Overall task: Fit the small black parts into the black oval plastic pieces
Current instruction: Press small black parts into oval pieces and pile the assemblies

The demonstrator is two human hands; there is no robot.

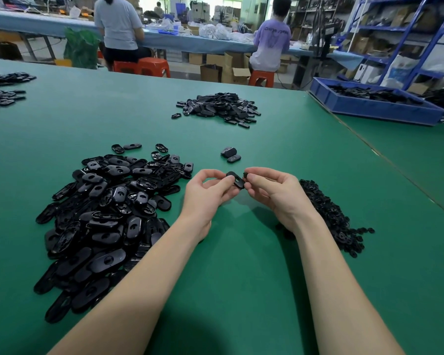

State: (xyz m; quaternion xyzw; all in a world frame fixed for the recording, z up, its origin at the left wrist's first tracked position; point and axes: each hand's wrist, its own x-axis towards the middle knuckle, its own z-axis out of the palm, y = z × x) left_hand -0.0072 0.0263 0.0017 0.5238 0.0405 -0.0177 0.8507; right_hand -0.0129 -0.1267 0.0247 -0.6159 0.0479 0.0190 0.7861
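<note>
My left hand [208, 190] pinches a black oval plastic piece [236, 181] above the green table [241, 278]. My right hand [272, 190] pinches a small black part [246, 174] at the oval piece's right end, touching it. A big heap of black oval pieces [105, 208] lies to the left of my hands. A heap of small black parts [328, 213] lies to the right, partly hidden behind my right wrist. Two oval pieces [231, 154] lie just beyond my hands.
A second heap of oval pieces [218, 107] sits farther back in the middle. More dark pieces [3, 90] lie at the far left edge. A blue bin [374, 105] with black parts stands at the right. Two people sit at a far bench on orange stools.
</note>
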